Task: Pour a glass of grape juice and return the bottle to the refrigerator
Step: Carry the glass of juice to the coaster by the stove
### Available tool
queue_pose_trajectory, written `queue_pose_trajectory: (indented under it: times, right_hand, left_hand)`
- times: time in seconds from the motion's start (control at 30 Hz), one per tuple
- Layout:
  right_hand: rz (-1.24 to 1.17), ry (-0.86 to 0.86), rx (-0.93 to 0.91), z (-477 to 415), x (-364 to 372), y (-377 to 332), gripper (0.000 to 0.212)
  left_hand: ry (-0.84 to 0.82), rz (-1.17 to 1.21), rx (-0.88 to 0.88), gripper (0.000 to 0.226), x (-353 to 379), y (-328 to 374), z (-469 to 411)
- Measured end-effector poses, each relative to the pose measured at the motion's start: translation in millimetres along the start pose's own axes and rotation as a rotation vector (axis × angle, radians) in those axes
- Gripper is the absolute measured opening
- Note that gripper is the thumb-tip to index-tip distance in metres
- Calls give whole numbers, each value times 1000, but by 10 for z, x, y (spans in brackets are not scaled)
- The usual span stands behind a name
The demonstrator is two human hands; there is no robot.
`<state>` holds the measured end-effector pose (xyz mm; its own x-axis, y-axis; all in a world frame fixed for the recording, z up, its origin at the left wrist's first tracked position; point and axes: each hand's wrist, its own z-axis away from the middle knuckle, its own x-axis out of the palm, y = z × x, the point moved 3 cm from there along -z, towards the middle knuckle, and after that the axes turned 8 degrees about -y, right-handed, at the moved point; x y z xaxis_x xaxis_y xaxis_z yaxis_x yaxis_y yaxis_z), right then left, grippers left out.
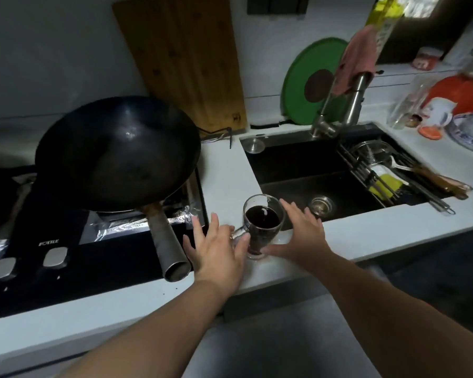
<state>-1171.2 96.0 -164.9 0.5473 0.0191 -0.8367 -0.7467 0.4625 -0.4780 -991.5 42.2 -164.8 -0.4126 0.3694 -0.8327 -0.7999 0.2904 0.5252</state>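
Note:
A clear glass mug (262, 225) holding dark grape juice stands upright on the white counter (230, 181) between the stove and the sink. My left hand (219, 249) is spread open just left of it, fingers straight, with the thumb side by the mug's handle. My right hand (301, 236) is spread open just right of the mug, its thumb close to the glass base. Neither hand grips the mug. No juice bottle and no refrigerator are in view.
A black wok (115, 151) sits on the stove at left, its handle (167, 246) pointing toward me near my left hand. The dark sink (325, 170) with a tap (339, 110) lies right behind the mug. A wooden board, green lid and jars stand at the back.

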Motion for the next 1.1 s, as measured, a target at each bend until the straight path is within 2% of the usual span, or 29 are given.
queue_pose_trajectory:
  times: [0.07, 0.13, 0.3, 0.4, 0.5, 0.63, 0.7, 0.83, 0.93, 1.1]
  right_hand:
    - [-71, -81, -70, -105, 75, -1, 120]
    - [-212, -84, -150, -191, 145, 13, 115]
    - [-512, -106, -273, -297, 211, 64, 82]
    - [-669, -140, -330, -315, 178, 53, 70]
    - [-696, -164, -356, -357, 77, 32, 68]
    - [-661, -156, -422, -372, -161, -66, 66]
    - [-636, -150, -461, -358, -325, -154, 65]
    - [-641, -72, -523, -287, -683, -376, 66]
    - [-611, -26, -596, -182, -981, -628, 71]
    - [-647, -10, -721, 43, -1350, -1226, 71]
  left_hand:
    - [5, 64, 1, 34, 66, -74, -22]
    - [32, 151, 16, 28, 93, -107, -46]
    - [102, 325, -28, 30, 172, -20, -38]
    - [140, 337, -50, 26, 175, 41, -48]
    - [176, 312, -64, 34, 111, 105, -46]
    - [222, 405, -95, 43, -25, 282, 6]
    - [283, 534, -92, 40, -109, 379, 13]
    - [411, 904, -61, 50, -409, 618, 58]
    - [485, 986, -1, 62, -723, 783, 105]
    - [644, 949, 46, 58, -1411, 926, 363]
